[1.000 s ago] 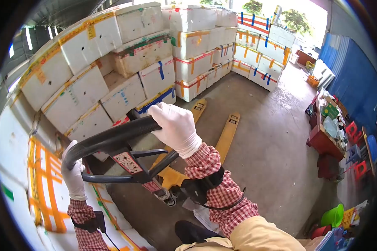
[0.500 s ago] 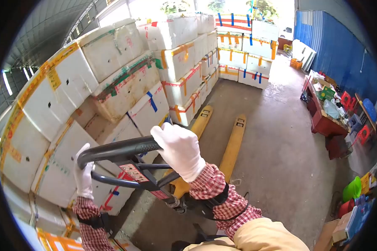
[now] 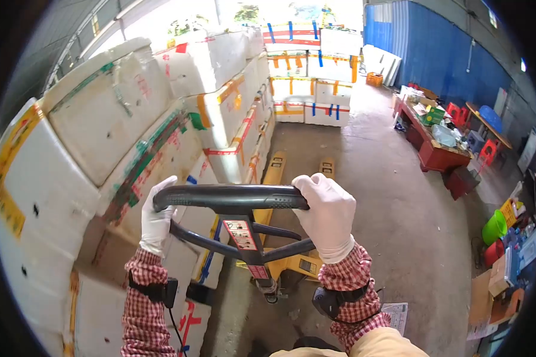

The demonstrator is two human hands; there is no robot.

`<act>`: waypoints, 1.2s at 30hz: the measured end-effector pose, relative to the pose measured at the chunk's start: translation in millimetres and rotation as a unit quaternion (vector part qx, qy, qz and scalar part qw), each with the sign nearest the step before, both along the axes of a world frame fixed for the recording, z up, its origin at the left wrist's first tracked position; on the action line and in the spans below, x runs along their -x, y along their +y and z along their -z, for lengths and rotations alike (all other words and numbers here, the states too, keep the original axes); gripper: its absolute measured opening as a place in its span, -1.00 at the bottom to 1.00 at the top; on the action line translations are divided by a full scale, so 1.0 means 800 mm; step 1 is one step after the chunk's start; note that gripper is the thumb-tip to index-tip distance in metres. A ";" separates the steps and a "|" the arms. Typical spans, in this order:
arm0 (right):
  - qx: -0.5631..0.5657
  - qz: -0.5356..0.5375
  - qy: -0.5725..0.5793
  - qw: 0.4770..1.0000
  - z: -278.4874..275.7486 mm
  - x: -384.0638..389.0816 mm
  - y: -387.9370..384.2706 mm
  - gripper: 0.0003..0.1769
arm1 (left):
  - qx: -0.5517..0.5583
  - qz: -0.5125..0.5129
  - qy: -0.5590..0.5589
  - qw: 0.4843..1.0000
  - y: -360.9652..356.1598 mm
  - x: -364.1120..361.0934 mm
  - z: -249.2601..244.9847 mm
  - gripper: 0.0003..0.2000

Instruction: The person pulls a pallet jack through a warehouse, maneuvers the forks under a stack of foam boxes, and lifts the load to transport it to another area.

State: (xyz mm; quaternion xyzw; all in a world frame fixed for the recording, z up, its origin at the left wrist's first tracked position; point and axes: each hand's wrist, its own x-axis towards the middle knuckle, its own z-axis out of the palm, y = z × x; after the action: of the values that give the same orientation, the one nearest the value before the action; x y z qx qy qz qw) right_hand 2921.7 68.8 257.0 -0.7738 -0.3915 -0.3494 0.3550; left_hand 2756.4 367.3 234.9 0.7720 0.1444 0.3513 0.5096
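Both hands wear white gloves and grip the black handle of a yellow pallet jack. My left hand is wrapped round the left end of the handle's loop. At the right end, my right hand is closed over the top bar. A label plate with red and white markings sits on the handle's stem. Beyond the handle, the jack's two yellow forks point ahead along the floor, partly hidden by the handle and my right hand. No load shows on their visible parts.
White foam boxes with coloured tape are stacked high close on the left. Another stack stands ahead. On the right are a cluttered red desk, red stools, a green bucket and cardboard boxes. Concrete floor runs between.
The handle has swung from a slant on the left to nearly level in mid-view, both hands still on it. The view has turned right, and the left boxes look nearer.
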 end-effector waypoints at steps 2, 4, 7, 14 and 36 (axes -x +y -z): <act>0.005 0.037 -0.014 0.999 -0.001 -0.039 0.026 -0.68 | 0.064 0.052 -0.034 0.996 0.030 -0.065 0.000 -0.51; 0.011 0.037 -0.024 0.999 0.004 -0.090 0.032 -0.69 | -0.102 0.037 -0.062 0.992 0.054 -0.125 0.020 -0.54; -0.007 0.017 -0.025 1.000 0.010 -0.174 0.060 -0.72 | -0.059 0.054 -0.046 0.996 0.082 -0.211 0.024 -0.56; 0.017 0.034 -0.001 0.999 0.018 -0.374 0.116 -0.70 | -0.008 0.078 -0.080 0.994 0.161 -0.447 0.042 -0.58; 0.034 0.172 -0.035 0.984 0.033 -1.243 0.326 -0.60 | -0.145 -0.030 0.114 0.982 0.389 -1.380 0.025 -0.74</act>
State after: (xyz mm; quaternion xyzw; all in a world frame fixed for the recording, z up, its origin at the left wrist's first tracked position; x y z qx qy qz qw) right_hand 3915.7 329.6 230.7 -0.8284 -0.2765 -0.4183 0.2497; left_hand 3860.8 678.5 215.0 0.8681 0.1718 0.2935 0.3616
